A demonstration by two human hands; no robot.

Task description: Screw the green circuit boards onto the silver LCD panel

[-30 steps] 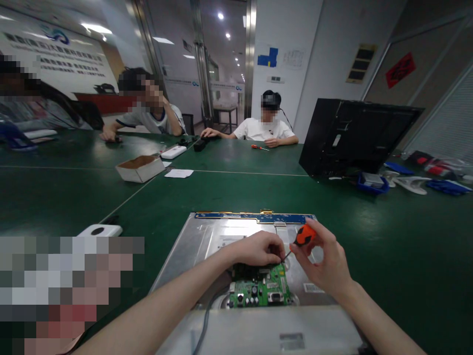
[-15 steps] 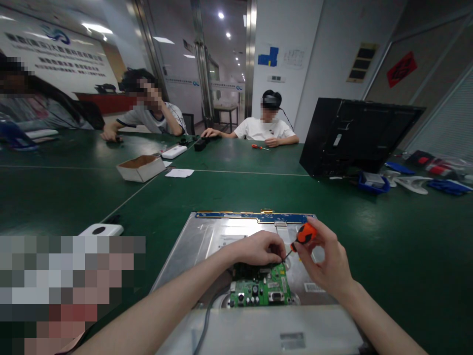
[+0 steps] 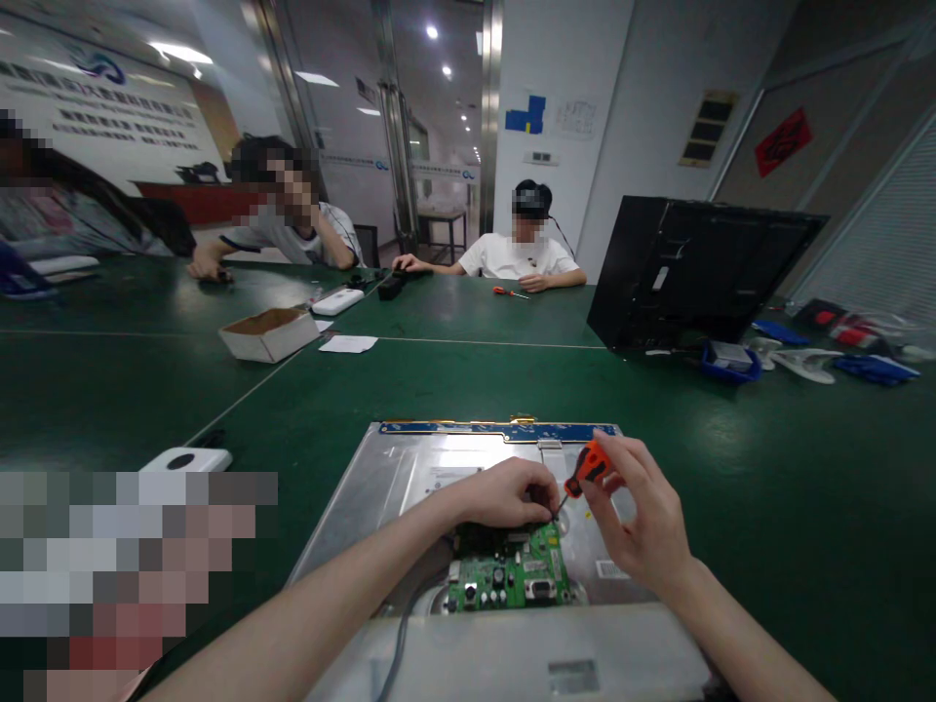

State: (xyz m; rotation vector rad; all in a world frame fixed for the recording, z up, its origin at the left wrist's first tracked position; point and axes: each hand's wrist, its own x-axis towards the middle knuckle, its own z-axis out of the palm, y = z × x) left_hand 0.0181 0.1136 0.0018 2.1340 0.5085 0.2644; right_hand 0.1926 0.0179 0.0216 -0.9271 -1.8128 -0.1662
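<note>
Two bare hands work over a flat metal panel [image 3: 351,526] that I follow from afar through the head camera. Nearest me runs a smooth, pale band [image 3: 468,643] with a rectangular recess, and a round grey cable [image 3: 399,648] curves over it. Just beyond, I see a green circuit board [image 3: 512,582], roughly rectangular, crowded with silvery cylinders and small blocks. Under the right hand [image 3: 647,526], the panel is dull silver with shallow pressed ridges. That hand has thumb and fingers clamped on the screwdriver [image 3: 587,468], whose handle is stubby, rounded, orange and black. The tool sits above the board's far right corner; its long axis slants, handle up and to the right, thin shaft pointing down and left to the left hand's fingertips. The left hand [image 3: 504,492] has its fingers curled together there; I cannot tell whether they pinch anything, nor whether the tip touches. A narrow blue strip [image 3: 439,429] edges the panel's far side.

Around it spreads a glossy dark green table [image 3: 453,385], carrying an open cardboard box [image 3: 270,336], white paper [image 3: 349,344] and a big black monitor [image 3: 694,273]. People sit along the far side, one in a white shirt [image 3: 504,255]. Behind them I make out glass doors [image 3: 439,117] and pale walls [image 3: 563,58].
</note>
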